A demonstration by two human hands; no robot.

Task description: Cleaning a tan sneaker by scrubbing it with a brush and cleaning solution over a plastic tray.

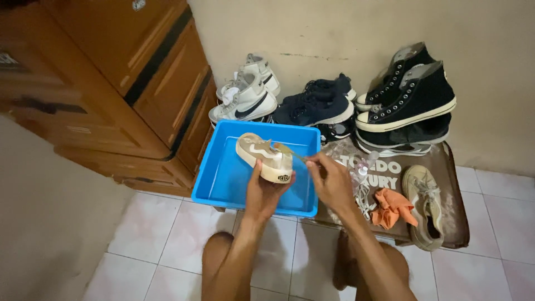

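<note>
A wooden cabinet [111,83] is seen at the left, against the wall; a brown mat [451,223] is laid on the tiled floor at the right; a blue plastic tub [223,178] is set between them, its right edge beside the mat. Pairs of shoes are lined along the wall behind: black high-top sneakers [409,97], navy sneakers [315,106] and white sneakers [245,97]. A beige sneaker [266,156] is held above the tub, sole turned upward and toward the camera; it is gripped from below at the heel by the left hand [264,192], fingers closed around it. A thin brush-like tool [287,150] is pinched in the right hand [333,181] and laid against the shoe's upper; its exact kind cannot be told. A second beige sneaker [426,206] is laid on the mat, with an orange cloth [393,207] just beside it.
</note>
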